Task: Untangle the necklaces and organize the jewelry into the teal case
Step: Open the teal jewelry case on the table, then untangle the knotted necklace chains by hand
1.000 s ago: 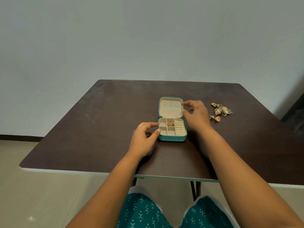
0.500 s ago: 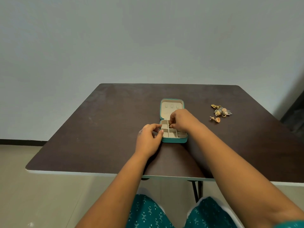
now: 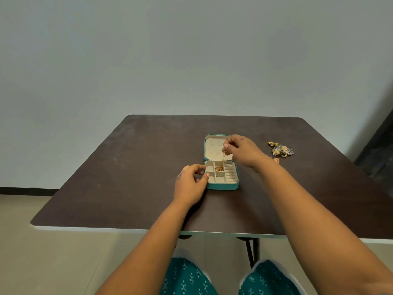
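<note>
The right hand has risen from the teal case, pinching a thin chain out of the tangle (untangling underway); the left hand grips the case's near-left edge.

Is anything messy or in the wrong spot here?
Yes: a jewelry pile sits loose on the table, right of the teal case, not in it. The right hand pinches a thin chain trailing into the case.
</note>
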